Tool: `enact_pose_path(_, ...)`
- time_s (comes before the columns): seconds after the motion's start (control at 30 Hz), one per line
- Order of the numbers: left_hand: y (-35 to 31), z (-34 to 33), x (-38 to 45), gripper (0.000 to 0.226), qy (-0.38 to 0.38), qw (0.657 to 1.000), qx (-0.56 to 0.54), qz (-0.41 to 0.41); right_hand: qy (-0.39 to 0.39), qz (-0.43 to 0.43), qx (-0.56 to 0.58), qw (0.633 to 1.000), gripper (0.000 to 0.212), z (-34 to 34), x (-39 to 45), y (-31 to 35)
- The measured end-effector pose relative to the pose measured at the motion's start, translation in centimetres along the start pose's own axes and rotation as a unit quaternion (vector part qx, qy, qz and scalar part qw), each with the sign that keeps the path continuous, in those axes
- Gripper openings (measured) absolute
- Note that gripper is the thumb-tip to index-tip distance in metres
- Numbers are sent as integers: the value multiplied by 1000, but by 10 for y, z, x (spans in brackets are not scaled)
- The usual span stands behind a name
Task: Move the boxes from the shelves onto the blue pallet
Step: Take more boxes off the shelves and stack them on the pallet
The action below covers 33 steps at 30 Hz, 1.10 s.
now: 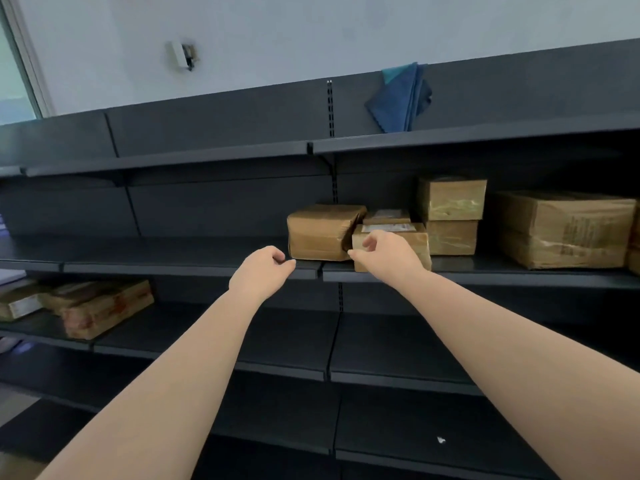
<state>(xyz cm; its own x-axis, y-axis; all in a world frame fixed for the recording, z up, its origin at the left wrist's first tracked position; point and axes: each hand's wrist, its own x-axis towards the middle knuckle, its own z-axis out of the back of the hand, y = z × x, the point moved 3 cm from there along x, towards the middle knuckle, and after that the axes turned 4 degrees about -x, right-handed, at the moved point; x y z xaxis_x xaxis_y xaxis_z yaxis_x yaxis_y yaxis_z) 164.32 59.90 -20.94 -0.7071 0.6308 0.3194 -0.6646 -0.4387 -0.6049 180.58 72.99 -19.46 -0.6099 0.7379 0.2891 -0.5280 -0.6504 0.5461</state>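
Several brown cardboard boxes sit on the dark shelf (pixel 194 261) at chest height. A wide taped box (pixel 320 232) stands left of a smaller box (pixel 414 239) with a label on top. My right hand (pixel 384 252) is in front of the smaller box, fingers loosely curled at its front left corner, holding nothing that I can see. My left hand (pixel 261 271) hovers just before the shelf edge, left of the wide box, fingers loosely curled and empty. The blue pallet is out of view.
Two stacked boxes (pixel 450 216) and a large box (pixel 564 230) stand further right on the same shelf. More boxes (pixel 100 306) lie on the lower shelf at left. A blue cloth (pixel 401 98) hangs over the top shelf's back panel.
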Motion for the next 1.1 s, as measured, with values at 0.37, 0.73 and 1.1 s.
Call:
enact_pose_path(0.37, 5, -61, 166, 49, -34, 996, -64, 47, 4, -10, -51, 999, 47, -41, 186, -26)
enact_pose_path(0.73, 30, -102, 300, 87, -46, 969, -185, 156, 110, -69, -126, 984, 57, -84, 309, -49)
enact_pose_path(1.1, 49, -98, 272, 75, -112, 906, -377, 158, -4, 8, -24, 1000, 45, -79, 293, -22)
